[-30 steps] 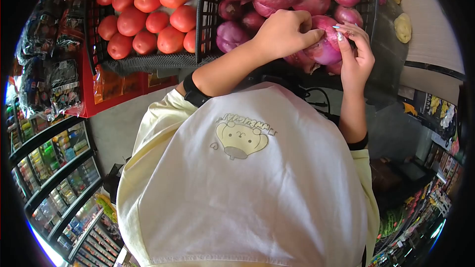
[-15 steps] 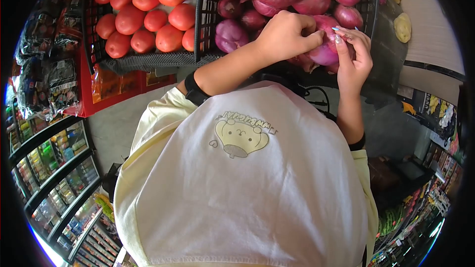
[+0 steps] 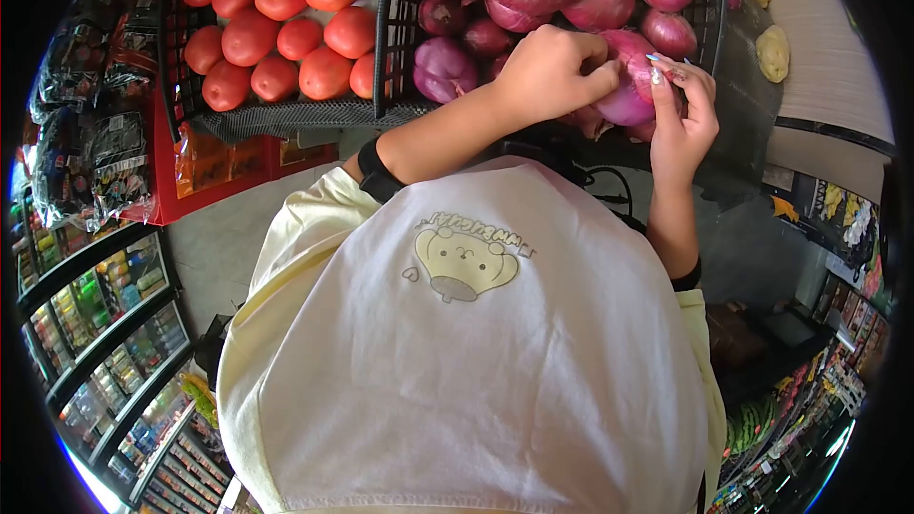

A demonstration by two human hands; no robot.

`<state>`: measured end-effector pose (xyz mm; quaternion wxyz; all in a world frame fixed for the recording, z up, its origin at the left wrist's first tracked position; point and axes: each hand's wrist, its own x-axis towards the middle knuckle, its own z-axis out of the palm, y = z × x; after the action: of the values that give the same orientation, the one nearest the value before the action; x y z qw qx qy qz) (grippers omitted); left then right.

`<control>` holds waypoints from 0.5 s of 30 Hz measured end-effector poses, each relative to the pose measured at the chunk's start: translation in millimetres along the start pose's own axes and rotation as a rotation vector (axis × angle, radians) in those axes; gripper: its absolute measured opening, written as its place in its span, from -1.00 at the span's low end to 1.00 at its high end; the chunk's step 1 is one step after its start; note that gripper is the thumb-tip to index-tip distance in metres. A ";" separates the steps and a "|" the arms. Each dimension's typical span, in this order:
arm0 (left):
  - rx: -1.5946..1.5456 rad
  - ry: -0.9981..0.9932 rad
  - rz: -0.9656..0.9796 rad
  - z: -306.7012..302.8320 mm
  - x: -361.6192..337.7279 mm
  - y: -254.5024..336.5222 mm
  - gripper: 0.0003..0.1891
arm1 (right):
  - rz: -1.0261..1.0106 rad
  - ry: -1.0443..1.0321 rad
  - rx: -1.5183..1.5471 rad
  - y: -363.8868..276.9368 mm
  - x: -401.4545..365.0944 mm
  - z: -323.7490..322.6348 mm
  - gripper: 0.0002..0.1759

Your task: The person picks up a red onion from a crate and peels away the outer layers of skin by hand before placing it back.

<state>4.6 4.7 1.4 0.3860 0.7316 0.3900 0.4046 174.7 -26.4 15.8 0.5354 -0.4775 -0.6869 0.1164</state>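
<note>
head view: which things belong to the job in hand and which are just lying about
Appear part of the job:
- left hand, at the onion
- right hand, fingertips at the same onion
- red onion between them
- black crate of onions

Apparently just there:
- tomatoes
- plastic-wrapped packets
- stocked shelves

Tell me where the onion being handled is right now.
In the head view's upper right, the red onion is between the left hand and right hand, with tomatoes farther left.
</note>
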 end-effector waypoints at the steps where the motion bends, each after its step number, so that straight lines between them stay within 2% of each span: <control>1: -0.031 0.014 -0.002 0.3 0.6 -2.1 -0.74 | -0.024 -0.011 -0.055 1.2 0.1 -1.6 -0.93; 5: -0.001 0.050 0.004 2.2 -0.2 -17.0 -0.74 | -0.002 0.007 -0.052 8.0 -4.4 -5.0 -0.92; 7: 0.014 0.058 -0.043 -1.5 -2.8 -9.4 -0.73 | 0.108 0.039 0.040 10.5 -6.5 -7.3 -0.90; 8: 0.078 -0.013 -0.023 -4.6 -3.5 -2.5 -0.72 | 0.110 0.039 0.040 10.8 -6.9 -7.5 -0.90; 9: 0.110 0.006 0.056 -1.9 -3.9 0.8 -0.72 | 0.132 0.050 0.071 10.8 -7.5 -7.9 -0.89; 11: 0.215 -0.064 0.061 0.0 -2.5 11.4 -0.70 | 0.154 0.059 0.103 10.7 -8.2 -8.5 -0.88; 15: 0.213 -0.020 0.152 4.8 -1.5 -3.4 -0.75 | 0.154 0.060 0.090 12.9 -9.8 -9.6 -0.87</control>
<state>7.4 3.4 -3.9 0.2784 0.7998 0.3704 0.3817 189.4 -30.7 4.8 0.5663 -0.5074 -0.6258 0.1736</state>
